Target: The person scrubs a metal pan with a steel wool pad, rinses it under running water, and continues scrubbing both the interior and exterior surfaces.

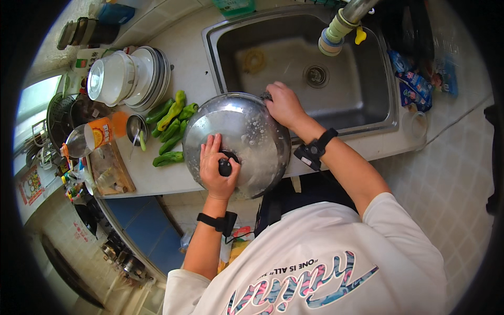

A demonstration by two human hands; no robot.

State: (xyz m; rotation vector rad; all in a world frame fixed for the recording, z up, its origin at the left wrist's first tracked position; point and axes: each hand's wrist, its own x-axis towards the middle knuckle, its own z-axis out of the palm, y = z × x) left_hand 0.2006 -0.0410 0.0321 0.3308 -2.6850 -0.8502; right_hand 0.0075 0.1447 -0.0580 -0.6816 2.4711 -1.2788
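Observation:
A large domed metal pot lid (pixel 252 138) with soapy bubbles on it lies over the counter's front edge, beside the sink. My left hand (pixel 219 165) grips its black knob (pixel 225 167), thumb and finger around it and the other fingers stretched on the metal. At the lid's upper right rim, my right hand (pixel 284 103) holds a grey scouring pad (pixel 266 96), mostly hidden by the fingers. Green peppers (pixel 170 136) lie on the counter just left of the lid.
The steel sink (pixel 275 47) is beyond my right hand, with a faucet (pixel 334 35) over it. Stacked plates and bowls (pixel 145 78), a small metal bowl with a spoon (pixel 136 128) and a wooden cutting board (pixel 118 169) stand left. Blue packets (pixel 415 88) lie right of the sink.

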